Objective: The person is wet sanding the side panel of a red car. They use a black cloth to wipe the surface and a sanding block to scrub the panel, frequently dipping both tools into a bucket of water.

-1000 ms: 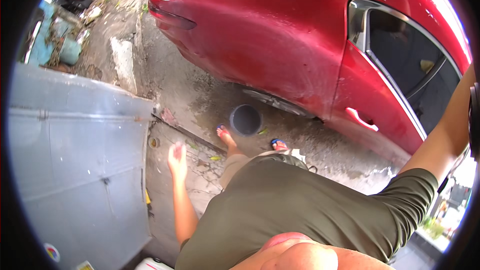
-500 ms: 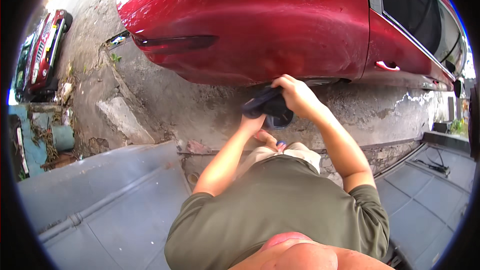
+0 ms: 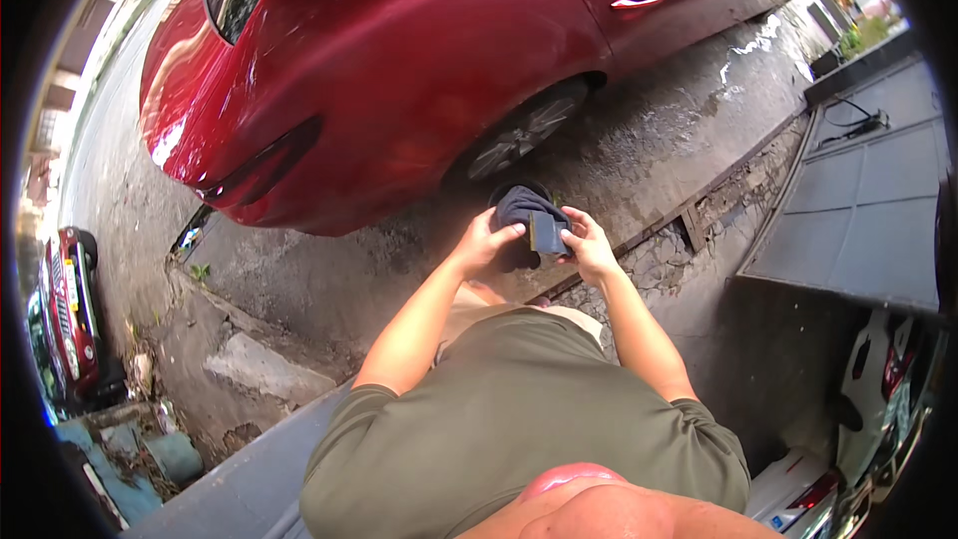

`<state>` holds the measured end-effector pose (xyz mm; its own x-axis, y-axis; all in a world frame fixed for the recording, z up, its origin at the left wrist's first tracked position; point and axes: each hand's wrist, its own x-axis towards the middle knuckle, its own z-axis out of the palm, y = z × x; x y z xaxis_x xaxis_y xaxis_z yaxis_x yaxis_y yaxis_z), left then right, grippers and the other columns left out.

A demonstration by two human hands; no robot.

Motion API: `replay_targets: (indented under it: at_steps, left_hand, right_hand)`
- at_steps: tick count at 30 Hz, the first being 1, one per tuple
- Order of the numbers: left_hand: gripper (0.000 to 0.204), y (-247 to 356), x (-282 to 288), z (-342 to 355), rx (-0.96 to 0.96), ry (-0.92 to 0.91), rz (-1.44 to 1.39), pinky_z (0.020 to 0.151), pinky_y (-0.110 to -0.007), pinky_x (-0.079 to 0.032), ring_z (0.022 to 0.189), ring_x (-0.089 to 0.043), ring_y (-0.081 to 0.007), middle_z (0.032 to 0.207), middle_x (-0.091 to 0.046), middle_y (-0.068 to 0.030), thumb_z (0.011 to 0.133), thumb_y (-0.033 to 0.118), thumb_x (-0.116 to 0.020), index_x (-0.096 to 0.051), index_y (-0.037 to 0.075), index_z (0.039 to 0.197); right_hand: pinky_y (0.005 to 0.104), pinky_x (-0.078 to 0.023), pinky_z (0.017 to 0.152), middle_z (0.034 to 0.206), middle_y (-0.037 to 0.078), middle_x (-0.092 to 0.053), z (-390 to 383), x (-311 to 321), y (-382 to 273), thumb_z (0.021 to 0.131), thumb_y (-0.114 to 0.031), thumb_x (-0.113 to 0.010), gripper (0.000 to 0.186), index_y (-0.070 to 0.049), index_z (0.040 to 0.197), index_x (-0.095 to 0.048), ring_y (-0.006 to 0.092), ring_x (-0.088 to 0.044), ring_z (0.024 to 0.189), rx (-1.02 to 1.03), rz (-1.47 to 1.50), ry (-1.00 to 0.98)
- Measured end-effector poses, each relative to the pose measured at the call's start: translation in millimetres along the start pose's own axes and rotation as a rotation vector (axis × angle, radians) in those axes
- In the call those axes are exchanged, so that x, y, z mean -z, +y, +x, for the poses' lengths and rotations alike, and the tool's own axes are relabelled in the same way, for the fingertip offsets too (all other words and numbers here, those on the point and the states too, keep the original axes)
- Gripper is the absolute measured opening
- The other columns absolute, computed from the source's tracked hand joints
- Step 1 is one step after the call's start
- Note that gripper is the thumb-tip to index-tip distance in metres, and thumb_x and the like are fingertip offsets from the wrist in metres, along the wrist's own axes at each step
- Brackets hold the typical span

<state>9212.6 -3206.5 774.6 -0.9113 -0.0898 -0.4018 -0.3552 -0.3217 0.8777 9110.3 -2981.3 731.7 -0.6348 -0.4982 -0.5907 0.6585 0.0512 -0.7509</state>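
The top edge crops the red car, and the dark fabric partly hides the fingers.

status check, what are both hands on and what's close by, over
Left hand gripping dark cloth. Right hand pinching small grey pad against it. Red car just ahead.

I can read no text; the yellow rectangular plate on the dark-red vehicle, left of the large glossy red car, is too small.
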Motion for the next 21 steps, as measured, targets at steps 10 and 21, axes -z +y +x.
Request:
replay_targets:
  at_steps: [10,21]
  left_hand:
    - [0.042,-100.5,28.9,122.6,-0.100,0.056,0.535,0.095,-0.034,-0.053,0.104,-0.069,-0.0196,0.114,-0.076,-0.0146,0.085,0.017,-0.076,-0.067,-0.004,0.122]
    - [0.064,-312.4,129.3,190.9,0.298,0.508,1.047,0.105,-0.044,-0.051,0.118,-0.069,-0.0404,0.122,-0.072,-0.0307,0.083,0.038,-0.081,-0.068,-0.010,0.124]
  right_hand:
    - [0.0331,-0.054,0.093,0.148,0.021,-0.057,14.1,112.9,112.9,0.086,0.012,-0.061,0.086,-0.011,0.164,-0.033,0.0237,-0.065,0.118,-0.034,0.127,0.059]
    - [0.0273,-0.047,0.082,0.098,0.001,-0.064,-58.4,328.9,354.2,0.086,0.003,-0.048,0.033,-0.007,0.108,-0.071,0.0136,-0.057,0.089,-0.314,0.051,0.726]
